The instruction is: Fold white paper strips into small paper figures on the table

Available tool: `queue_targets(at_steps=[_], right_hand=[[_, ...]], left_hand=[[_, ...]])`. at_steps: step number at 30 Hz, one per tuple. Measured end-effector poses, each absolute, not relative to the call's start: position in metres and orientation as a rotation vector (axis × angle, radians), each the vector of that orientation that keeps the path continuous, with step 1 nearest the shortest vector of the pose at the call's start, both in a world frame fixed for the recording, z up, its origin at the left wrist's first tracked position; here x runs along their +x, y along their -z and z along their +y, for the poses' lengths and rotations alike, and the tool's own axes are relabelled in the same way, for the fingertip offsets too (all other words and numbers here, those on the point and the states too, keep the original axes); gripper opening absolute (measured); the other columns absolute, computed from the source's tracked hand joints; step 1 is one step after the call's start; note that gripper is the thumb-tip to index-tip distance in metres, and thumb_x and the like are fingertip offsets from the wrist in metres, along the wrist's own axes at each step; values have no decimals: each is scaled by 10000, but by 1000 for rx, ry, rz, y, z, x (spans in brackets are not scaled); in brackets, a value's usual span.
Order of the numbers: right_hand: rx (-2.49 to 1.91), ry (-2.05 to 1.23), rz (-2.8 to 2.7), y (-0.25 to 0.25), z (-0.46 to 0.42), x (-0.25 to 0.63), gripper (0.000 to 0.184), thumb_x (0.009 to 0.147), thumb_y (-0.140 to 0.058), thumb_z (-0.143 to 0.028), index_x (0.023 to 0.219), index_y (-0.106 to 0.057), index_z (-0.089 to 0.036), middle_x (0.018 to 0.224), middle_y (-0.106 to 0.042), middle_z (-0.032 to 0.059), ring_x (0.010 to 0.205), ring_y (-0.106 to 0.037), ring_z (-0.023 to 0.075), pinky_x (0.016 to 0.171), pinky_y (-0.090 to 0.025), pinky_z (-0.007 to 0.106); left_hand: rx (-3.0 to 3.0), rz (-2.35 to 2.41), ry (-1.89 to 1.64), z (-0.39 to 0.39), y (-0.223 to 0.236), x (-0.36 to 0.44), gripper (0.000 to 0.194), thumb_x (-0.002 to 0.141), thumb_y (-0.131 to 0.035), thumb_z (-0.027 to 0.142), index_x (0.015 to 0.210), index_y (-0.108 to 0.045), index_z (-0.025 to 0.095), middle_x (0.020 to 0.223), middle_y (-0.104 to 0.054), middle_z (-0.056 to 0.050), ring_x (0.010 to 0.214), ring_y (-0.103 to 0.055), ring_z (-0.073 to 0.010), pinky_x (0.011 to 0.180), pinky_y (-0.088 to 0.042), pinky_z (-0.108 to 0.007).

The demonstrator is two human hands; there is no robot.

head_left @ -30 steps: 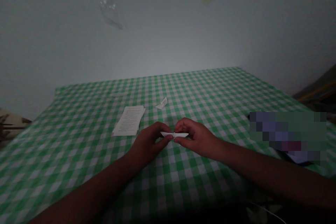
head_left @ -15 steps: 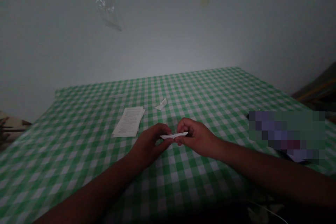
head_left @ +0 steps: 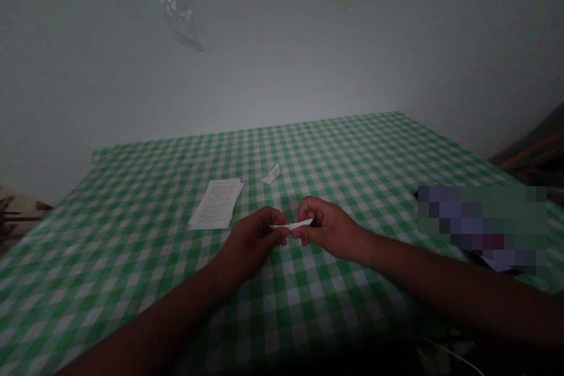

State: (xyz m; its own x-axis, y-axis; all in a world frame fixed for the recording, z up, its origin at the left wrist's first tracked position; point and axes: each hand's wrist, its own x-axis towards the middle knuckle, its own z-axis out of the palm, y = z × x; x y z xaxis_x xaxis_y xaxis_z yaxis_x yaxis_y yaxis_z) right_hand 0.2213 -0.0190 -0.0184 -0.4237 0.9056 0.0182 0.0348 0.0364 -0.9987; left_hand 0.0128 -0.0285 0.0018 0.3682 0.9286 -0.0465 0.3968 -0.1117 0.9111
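Between my two hands is a small piece of folded white paper (head_left: pixel 301 224), seen nearly edge-on above the table. My left hand (head_left: pixel 258 235) pinches its left part between thumb and fingers. On the right part, my right hand (head_left: pixel 328 228) has a similar pinch, with the fingers curled behind the paper. The two thumbs come close together at its middle, and the fingers cover much of it. A folded paper boat (head_left: pixel 271 174) lies on the cloth just beyond my hands. To the left of my left hand rests a stack of printed paper sheets (head_left: pixel 215 204).
A green-and-white checked tablecloth (head_left: pixel 335 147) covers the table, which meets a pale wall (head_left: pixel 282 64) at the back. At the right lies a pixelated, blurred object (head_left: pixel 471 226) with a dark edge. A thin white cable (head_left: pixel 453 355) hangs at the lower right.
The folded paper has tilted slightly, its right end now higher, and shows a thinner edge at the left. Both hands keep their hold and have barely shifted.
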Motion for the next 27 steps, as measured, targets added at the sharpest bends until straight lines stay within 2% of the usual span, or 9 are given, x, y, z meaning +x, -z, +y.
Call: queue_targets(at_steps=[4, 7, 11, 16, 19, 23, 27], right_hand=[[-1057, -1348, -1658, 23, -14, 222, 228, 798, -724, -277, 853, -508, -232, 693, -565, -54, 629, -550, 125, 552, -403, 256], [-1102, -1178, -1798, 19, -14, 223, 174, 828, -690, -265, 888, -531, -227, 781, -582, -41, 653, -529, 114, 586, -397, 260], [-1125, -1048, -1964, 13, -16, 223, 125, 881, -625, -244, 950, -523, -222, 859, -602, -17, 705, -546, 128, 641, -418, 282], [-1153, -831, -2084, 14, -15, 223, 186, 863, -648, -202, 987, -511, -219, 937, -578, 16, 833, -553, 164, 730, -447, 312], [-1156, -755, -2130, 18, -14, 223, 224, 858, -656, -177, 1020, -505, -211, 949, -574, 36, 900, -553, 187, 776, -465, 330], [-1177, -662, -2189, 20, -13, 222, 258, 888, -639, -188, 1110, -507, -191, 963, -592, 64, 956, -547, 218, 832, -478, 374], [-1186, -458, -2211, 23, -10, 221, 337, 852, -693, -210, 1137, -516, -180, 977, -601, 75, 973, -529, 243, 877, -464, 411]], left_hand=[[1960, 1276, -588, -26, -6, 14, 132, 935, -550, 338, 955, -601, 218, 811, -684, 5, 749, -645, -179, 679, -466, -303], [2097, 1251, -574, -27, -7, 16, 95, 941, -526, 277, 998, -573, 217, 891, -679, -5, 817, -642, -184, 727, -465, -312], [2167, 1215, -570, -30, -5, 17, 131, 950, -493, 228, 1076, -529, 220, 899, -656, -8, 814, -630, -181, 733, -469, -317], [2260, 1157, -576, -30, 3, 18, 165, 961, -482, 211, 1119, -521, 236, 874, -632, 4, 796, -612, -174, 730, -476, -314], [2369, 1159, -554, -28, 10, 19, 145, 965, -477, 205, 1093, -541, 226, 949, -637, -22, 865, -598, -195, 787, -486, -349], [2538, 1122, -491, -24, 16, 19, 94, 936, -541, 184, 1017, -585, 198, 974, -636, -43, 907, -556, -220, 865, -467, -414], [2590, 1123, -549, -22, 14, 17, 78, 884, -635, 191, 961, -646, 188, 989, -605, -60, 942, -534, -227, 892, -458, -430]])
